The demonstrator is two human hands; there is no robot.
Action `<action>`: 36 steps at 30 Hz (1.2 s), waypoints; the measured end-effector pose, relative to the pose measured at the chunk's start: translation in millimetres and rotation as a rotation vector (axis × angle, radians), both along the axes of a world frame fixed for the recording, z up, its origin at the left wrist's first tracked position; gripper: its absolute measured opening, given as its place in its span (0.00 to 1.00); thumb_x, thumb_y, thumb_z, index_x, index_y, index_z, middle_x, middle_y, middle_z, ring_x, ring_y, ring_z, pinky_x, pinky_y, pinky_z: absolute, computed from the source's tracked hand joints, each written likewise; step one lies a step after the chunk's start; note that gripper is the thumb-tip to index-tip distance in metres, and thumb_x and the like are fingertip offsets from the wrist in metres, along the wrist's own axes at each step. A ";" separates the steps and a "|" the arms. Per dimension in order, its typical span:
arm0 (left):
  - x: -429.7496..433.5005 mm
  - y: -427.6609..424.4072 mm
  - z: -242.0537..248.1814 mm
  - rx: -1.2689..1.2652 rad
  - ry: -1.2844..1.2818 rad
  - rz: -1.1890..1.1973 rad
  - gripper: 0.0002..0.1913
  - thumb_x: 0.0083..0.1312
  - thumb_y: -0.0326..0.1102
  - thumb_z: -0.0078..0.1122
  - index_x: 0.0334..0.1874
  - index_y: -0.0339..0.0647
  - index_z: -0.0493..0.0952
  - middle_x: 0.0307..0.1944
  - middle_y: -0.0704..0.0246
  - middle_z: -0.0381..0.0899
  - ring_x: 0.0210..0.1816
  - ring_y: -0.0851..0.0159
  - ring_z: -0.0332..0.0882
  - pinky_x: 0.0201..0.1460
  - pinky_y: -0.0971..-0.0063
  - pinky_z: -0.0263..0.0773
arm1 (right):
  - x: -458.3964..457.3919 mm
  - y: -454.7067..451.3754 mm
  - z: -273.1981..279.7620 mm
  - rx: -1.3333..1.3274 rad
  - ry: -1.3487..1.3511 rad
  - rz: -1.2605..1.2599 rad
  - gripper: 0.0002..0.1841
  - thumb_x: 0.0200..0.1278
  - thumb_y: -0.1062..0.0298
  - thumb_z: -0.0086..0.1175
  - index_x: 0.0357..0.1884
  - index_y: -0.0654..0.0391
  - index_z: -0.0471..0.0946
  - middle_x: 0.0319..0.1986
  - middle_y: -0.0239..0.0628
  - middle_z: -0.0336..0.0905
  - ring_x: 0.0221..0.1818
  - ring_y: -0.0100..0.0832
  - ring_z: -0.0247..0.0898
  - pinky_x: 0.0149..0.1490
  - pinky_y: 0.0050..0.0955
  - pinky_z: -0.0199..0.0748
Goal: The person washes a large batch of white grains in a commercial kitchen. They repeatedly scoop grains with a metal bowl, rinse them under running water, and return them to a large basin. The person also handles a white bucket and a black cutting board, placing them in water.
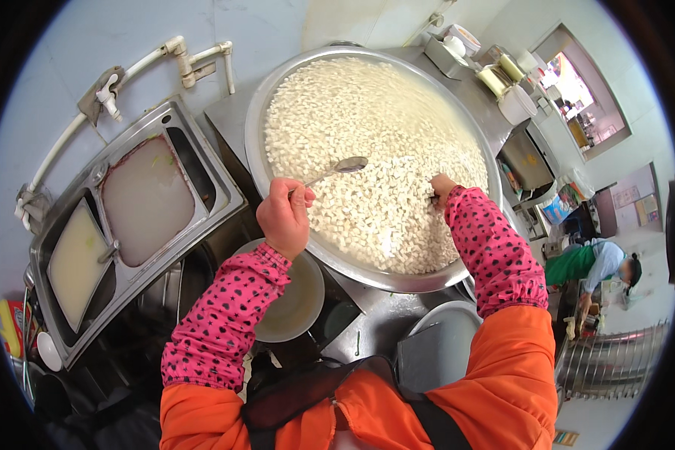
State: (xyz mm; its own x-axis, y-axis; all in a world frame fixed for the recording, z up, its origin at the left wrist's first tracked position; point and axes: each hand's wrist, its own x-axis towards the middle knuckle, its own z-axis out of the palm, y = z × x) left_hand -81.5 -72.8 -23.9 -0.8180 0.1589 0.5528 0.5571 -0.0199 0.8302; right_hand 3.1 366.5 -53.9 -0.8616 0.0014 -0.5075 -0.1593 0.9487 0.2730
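A very wide metal basin stands before me, filled with small pale cubes in cloudy liquid. My left hand is closed around the handle of a metal spoon, whose bowl is over the cubes at the basin's left part. At the basin's right part is my right hand, low over the cubes or touching them. A small dark thing shows at its fingers, but I cannot tell what it is or whether the hand grips it. Pink patterned sleeve covers are on both forearms.
On the left, a steel double sink holds cloudy liquid; taps and pipes run above. A round bowl of liquid sits below the large basin, another pan at lower right. Containers line the right counter. A person in a green apron works far right.
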 end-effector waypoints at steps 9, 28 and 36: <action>-0.1 -2.3 3.4 -0.054 0.021 -0.003 0.04 0.71 0.29 0.49 0.39 0.37 0.67 0.25 0.68 0.80 0.24 0.70 0.79 0.29 0.78 0.73 | -85.9 -37.1 30.7 0.154 0.044 0.019 0.12 0.32 0.64 0.68 0.23 0.55 0.81 0.24 0.43 0.81 0.28 0.43 0.78 0.40 0.33 0.80; -1.9 -8.1 9.9 -0.216 0.012 0.018 0.05 0.72 0.34 0.46 0.40 0.42 0.65 0.26 0.73 0.82 0.25 0.64 0.82 0.27 0.69 0.71 | -71.3 -183.4 138.6 0.034 0.883 -0.331 0.33 0.57 0.78 0.48 0.67 0.69 0.53 0.44 0.61 0.72 0.34 0.54 0.80 0.38 0.41 0.80; -3.0 -4.4 8.5 -0.208 -0.088 -0.068 0.06 0.73 0.35 0.45 0.41 0.42 0.65 0.27 0.72 0.82 0.26 0.66 0.81 0.30 0.70 0.72 | -3.6 -166.9 201.1 0.270 0.996 -0.098 0.25 0.60 0.77 0.45 0.61 0.67 0.60 0.48 0.57 0.72 0.28 0.47 0.80 0.30 0.39 0.79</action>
